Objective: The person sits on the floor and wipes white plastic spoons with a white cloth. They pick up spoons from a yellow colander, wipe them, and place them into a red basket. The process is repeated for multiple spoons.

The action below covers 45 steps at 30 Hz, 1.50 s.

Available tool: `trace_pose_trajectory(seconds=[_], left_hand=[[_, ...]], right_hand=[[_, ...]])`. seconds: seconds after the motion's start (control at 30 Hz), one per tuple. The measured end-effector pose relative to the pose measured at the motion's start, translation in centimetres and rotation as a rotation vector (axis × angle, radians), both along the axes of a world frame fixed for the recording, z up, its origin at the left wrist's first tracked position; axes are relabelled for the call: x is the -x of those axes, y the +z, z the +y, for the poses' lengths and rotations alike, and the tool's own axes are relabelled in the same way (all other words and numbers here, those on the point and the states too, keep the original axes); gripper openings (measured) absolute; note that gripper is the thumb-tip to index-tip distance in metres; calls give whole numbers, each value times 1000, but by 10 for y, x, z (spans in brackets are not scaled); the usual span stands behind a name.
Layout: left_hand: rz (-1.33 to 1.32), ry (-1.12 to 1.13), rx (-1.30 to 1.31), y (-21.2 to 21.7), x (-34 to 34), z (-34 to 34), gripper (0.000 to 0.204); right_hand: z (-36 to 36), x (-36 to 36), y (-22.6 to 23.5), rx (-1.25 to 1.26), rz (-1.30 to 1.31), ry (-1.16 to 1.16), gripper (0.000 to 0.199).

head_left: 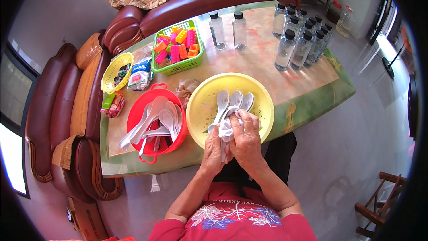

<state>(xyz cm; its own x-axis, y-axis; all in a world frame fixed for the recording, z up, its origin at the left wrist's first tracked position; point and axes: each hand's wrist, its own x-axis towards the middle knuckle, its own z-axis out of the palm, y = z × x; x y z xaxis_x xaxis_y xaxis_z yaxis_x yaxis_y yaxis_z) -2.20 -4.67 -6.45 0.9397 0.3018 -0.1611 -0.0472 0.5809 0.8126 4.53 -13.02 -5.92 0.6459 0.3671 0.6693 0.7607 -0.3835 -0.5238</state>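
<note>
I have both hands over the near side of the yellow bowl (268,107), close together on a white cloth (226,129). The left hand (215,151) is nearly closed, thumb up, pinching the cloth from its side. The right hand (246,136) is curled over the other side, its fingers bent down on the cloth. I can't tell if a spoon is tucked inside the folds.

The cloth is bunched up and looks soft and thin. I think it weighs almost nothing and will bend any way I push it. A pinch in the thick part of the bunch should hold it best; a loose edge could slip away.

White spoons (222,99) lie in the bowl just past the cloth, with their round ends pointing away from me. They look hard, smooth and light, so I'd guess they could slide in wet fingers. If they are china they might chip, but I can't tell what they are made of. The handle looks like the good place to grab, with the thumb on top and fingers below.

To the left, near the bowl, sits a red tub (132,115) with bigger white spoons (154,110) piled in it. Both stand on the table (312,82).
</note>
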Motion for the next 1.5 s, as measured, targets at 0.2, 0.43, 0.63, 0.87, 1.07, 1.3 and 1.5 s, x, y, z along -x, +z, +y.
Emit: trace_pose_trajectory(seconds=[0.2,0.43,0.63,0.87,1.07,1.3,1.5], left_hand=[[-29,43,-101,-8,-4,-1,40],[-34,10,131,-19,-3,15,42],[-115,-205,380,-7,-3,17,41],[-37,127,191,-11,-7,1,43],[6,29,298,-8,-5,12,49],[52,22,8,-11,-6,18,50],[112,82,-162,3,-8,0,42]], right_hand=[[-14,6,13,109,151,146,33],[-39,4,26,36,392,680,27],[-37,-8,31,-340,520,402,39],[-4,7,21,82,36,187,54],[-22,11,22,107,161,476,44],[-48,1,20,-167,515,791,34],[-16,-21,26,-365,670,337,42]])
